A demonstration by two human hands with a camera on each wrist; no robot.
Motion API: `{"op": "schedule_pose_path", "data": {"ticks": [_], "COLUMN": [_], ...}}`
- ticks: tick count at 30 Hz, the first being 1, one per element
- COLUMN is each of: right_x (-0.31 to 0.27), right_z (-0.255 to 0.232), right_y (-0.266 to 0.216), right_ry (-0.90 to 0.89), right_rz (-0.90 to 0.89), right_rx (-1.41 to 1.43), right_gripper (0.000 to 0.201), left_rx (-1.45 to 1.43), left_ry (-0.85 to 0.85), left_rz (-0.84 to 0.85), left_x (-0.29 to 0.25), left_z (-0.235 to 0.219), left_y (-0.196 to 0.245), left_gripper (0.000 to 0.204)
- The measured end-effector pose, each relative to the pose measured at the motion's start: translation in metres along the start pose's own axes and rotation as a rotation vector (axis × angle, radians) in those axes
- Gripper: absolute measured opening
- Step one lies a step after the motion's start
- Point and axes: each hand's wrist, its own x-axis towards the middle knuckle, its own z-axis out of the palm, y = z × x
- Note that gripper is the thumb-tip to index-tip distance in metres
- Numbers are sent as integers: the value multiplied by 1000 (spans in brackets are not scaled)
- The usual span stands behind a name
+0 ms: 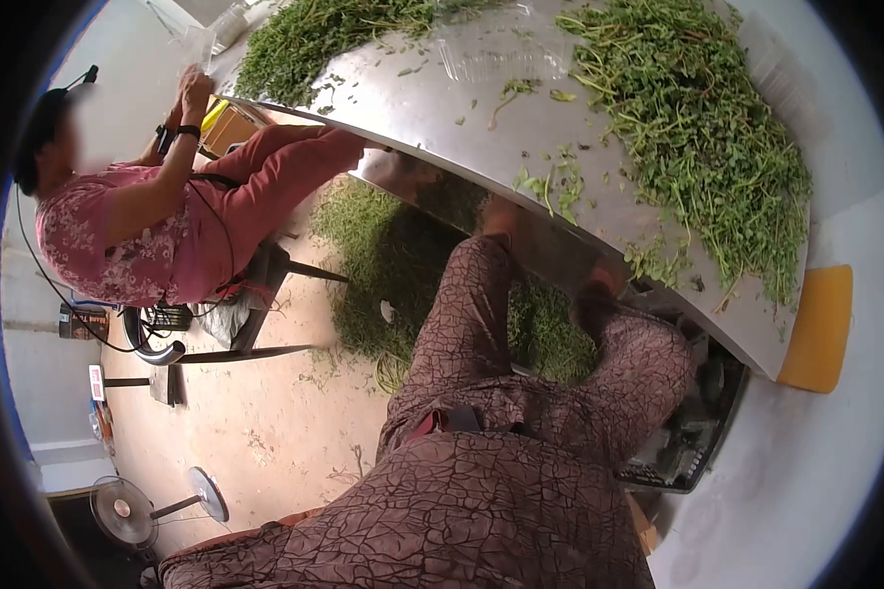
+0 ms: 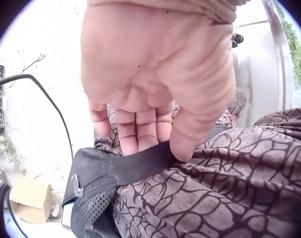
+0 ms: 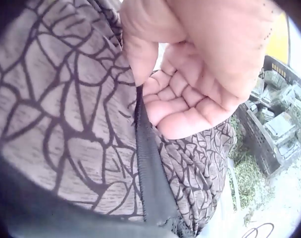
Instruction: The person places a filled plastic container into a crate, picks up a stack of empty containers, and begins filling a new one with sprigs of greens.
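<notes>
In the left wrist view, the left hand (image 2: 155, 74) pinches a black waist strap (image 2: 145, 163) between thumb and fingers, against brown crackle-patterned clothing (image 2: 205, 198). A black zipped pouch (image 2: 91, 183) with mesh hangs at the strap's end. The right wrist view has the right hand (image 3: 200, 74) with curled fingers, its thumb and forefinger gripping the top of a black strap (image 3: 153, 168) at the lap. From the head, the strap (image 1: 462, 420) shows at the waist, but neither hand can be made out there.
A metal table (image 1: 442, 118) bears piles of green leafy stems (image 1: 697, 137) and a clear plastic box (image 1: 501, 44). Another person (image 1: 147, 216) sits at the left. More greens (image 1: 363, 255) lie on the floor. A black crate (image 3: 269, 134) holds clear boxes; a fan (image 1: 123, 510) stands behind.
</notes>
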Motion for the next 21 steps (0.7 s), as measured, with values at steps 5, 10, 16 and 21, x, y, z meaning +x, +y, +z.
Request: {"op": "schedule_pose_path", "data": {"ticks": [5,10,16,21], "right_x": [-18,-20,-24,-24], "right_z": [4,6,5,6], "right_y": [4,-1,-15,-26], "right_ry": [69,120,196,248], "right_rz": [56,67,55,53], "right_rx": [106,190,255,322], "right_gripper": [12,11,11,11], "left_rx": [-258,-511,-1161,-1013], "left_ry": [-83,-124,-905,-884], "left_rz": [-203,-379,-1066,-1013], "left_x": [-108,-274,-320,-281], "left_z": [-46,-191,-328,-308], "left_y": [-48,-44,160,165], "left_gripper": [44,46,40,27]}}
